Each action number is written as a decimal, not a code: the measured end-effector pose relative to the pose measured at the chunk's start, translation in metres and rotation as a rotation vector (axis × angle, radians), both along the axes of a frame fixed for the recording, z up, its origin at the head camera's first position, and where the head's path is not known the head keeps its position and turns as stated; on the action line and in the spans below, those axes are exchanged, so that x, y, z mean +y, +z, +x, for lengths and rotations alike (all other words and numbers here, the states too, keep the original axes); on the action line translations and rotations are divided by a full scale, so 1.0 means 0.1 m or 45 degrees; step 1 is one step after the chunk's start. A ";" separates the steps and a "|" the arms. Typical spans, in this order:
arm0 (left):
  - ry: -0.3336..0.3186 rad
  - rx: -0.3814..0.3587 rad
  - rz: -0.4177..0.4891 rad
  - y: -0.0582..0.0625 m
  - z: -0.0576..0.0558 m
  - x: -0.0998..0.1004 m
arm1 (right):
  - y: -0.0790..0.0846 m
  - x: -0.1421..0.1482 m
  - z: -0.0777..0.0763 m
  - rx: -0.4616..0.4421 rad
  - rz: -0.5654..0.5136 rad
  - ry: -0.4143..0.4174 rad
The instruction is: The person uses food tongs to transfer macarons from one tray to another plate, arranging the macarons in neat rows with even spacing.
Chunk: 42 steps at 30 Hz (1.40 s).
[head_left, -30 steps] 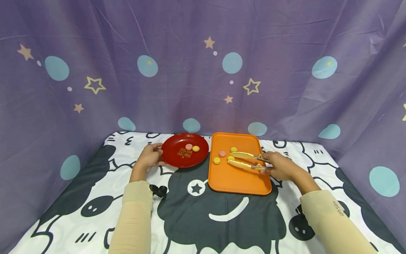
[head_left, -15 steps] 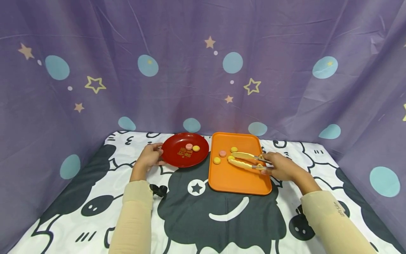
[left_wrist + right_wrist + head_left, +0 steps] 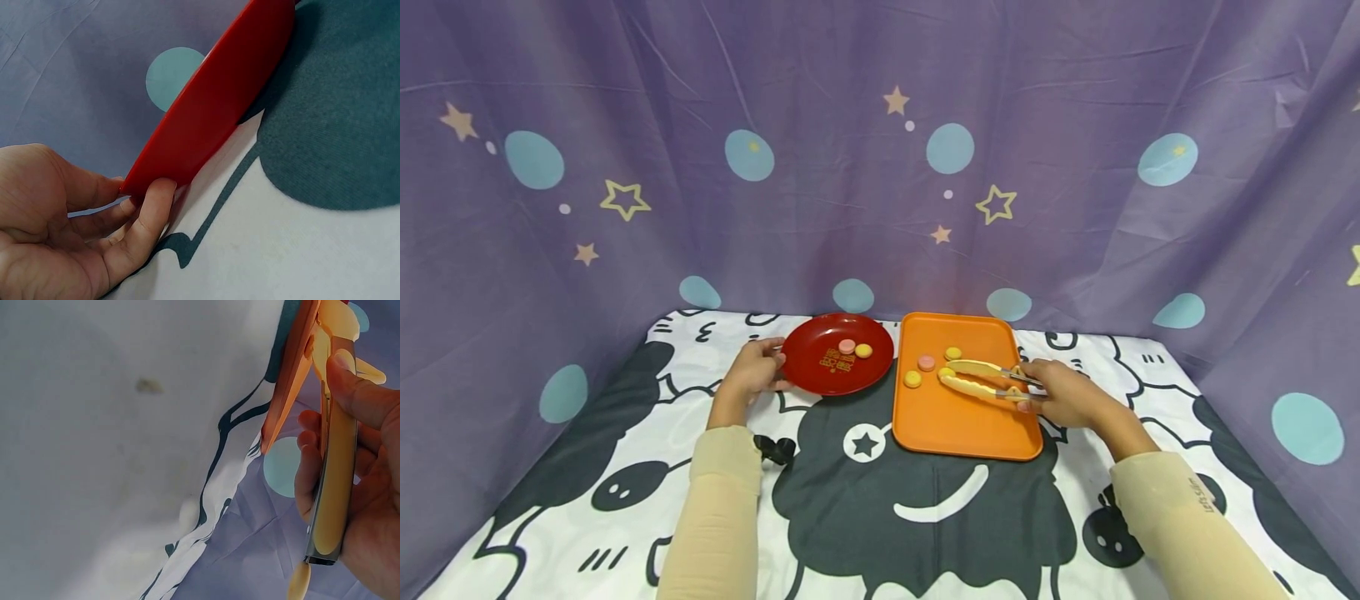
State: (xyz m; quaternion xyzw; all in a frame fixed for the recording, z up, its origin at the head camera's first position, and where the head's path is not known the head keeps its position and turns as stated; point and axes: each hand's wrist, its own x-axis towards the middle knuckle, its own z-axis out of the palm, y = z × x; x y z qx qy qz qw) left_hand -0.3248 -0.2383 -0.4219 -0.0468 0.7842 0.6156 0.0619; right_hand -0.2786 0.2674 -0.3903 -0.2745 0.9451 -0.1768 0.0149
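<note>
My left hand (image 3: 754, 369) pinches the left rim of a red plate (image 3: 808, 379), thumb above and fingers below in the left wrist view. On the plate lie a pink macaron (image 3: 847, 347) and a yellow macaron (image 3: 863, 352), side by side. My right hand (image 3: 1060, 392) grips yellow-tipped tongs (image 3: 973, 388) over an orange tray (image 3: 962, 433). Their spread tips lie around another yellow macaron (image 3: 947, 374), partly hidden by the lower tip. Also on the tray are a pink macaron (image 3: 926, 363) and two yellow ones. In the right wrist view, thumb and fingers wrap the tongs' handle (image 3: 340, 469).
Plate and tray stand next to each other near the back edge of a table covered by a black-and-white cartoon cloth (image 3: 925, 542). Behind hangs a purple curtain (image 3: 850, 167) with stars and dots. The tray's raised rim (image 3: 962, 454) surrounds the macarons on it.
</note>
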 end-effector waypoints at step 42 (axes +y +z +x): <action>-0.002 0.003 0.016 0.01 0.01 0.01 | 0.25 -0.55 -0.08 0.099 -0.131 0.092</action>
